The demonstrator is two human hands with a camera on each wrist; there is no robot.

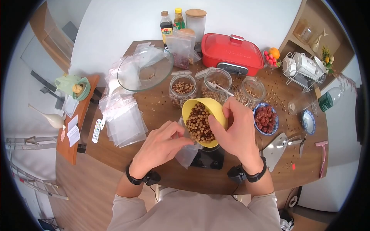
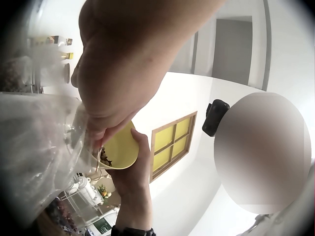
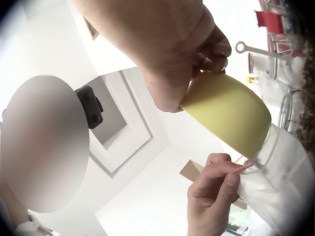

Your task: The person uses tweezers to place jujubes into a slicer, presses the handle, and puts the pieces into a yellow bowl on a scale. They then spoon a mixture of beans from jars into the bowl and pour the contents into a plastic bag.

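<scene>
My right hand [image 1: 239, 133] grips a yellow bowl [image 1: 216, 109] by its rim, thumb inside and fingers outside. The bowl leans toward the left hand and holds many round brown beans or nuts [image 1: 199, 125]. With thumb and fingers my left hand [image 1: 163, 144] pinches the edge of a clear zip bag [image 1: 187, 156], whose red seal line shows in the right wrist view [image 3: 243, 168]. In that view the bowl's lip overlaps the bag's mouth. Below them lies a black kitchen scale [image 1: 208, 158], partly hidden by the bag.
Behind the bowl stand open glass jars [image 1: 182, 89] of beans, one with a white spoon [image 1: 221, 89]. A stack of empty bags [image 1: 125, 123] and a glass lid [image 1: 145, 69] lie left. Right are a bowl of dark red pieces [image 1: 266, 119], a metal scoop [image 1: 276, 149] and a red cooker [image 1: 232, 54].
</scene>
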